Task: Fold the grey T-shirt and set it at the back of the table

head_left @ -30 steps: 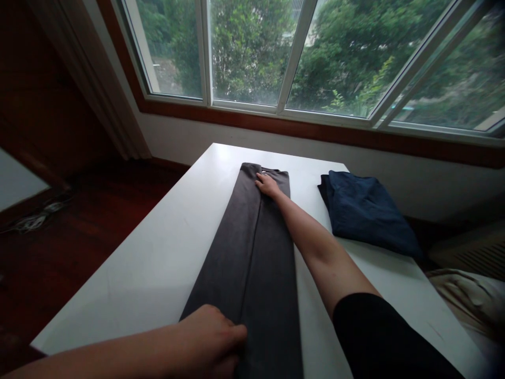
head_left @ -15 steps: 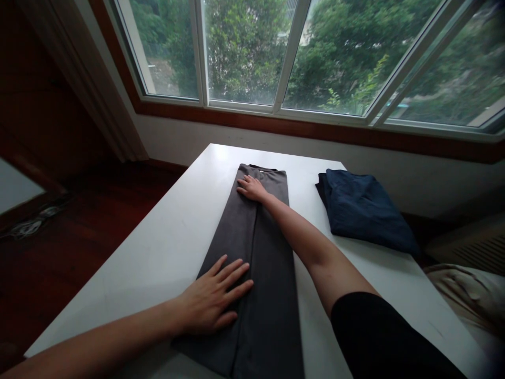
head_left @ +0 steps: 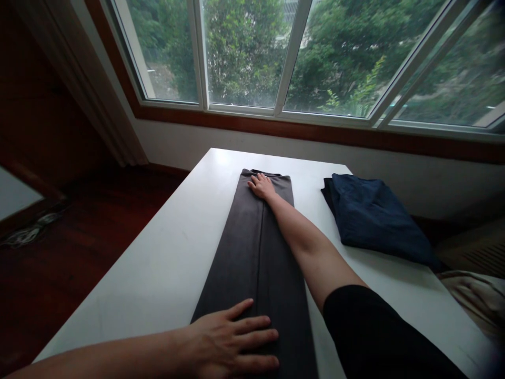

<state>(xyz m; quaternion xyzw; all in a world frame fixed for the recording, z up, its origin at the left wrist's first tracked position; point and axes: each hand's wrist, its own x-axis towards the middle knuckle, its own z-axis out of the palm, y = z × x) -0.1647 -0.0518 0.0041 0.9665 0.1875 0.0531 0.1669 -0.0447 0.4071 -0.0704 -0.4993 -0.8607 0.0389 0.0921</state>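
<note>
A dark grey folded garment (head_left: 240,247), with a lengthwise seam or fold line down its middle, lies in a long strip over the white table (head_left: 158,252). Its kind is hard to make out; the far end shows a band-like opening. My left hand (head_left: 232,342) rests flat on its near part, fingers spread and pointing right. At the far end, just short of the band, my right hand (head_left: 261,186) lies flat on the cloth with fingers apart. The garment's near end runs out of view.
Folded dark blue cloth (head_left: 379,216) lies on the table's right edge, partly over it. Beige fabric (head_left: 473,297) is at the lower right, beyond the table. A window (head_left: 244,63) spans the far wall, and coiled cables (head_left: 33,229) lie on the floor at left.
My left hand has slid along the cloth toward me and a little right. My right hand stays near the far end, slightly farther up the garment. The view has shifted slightly.
</note>
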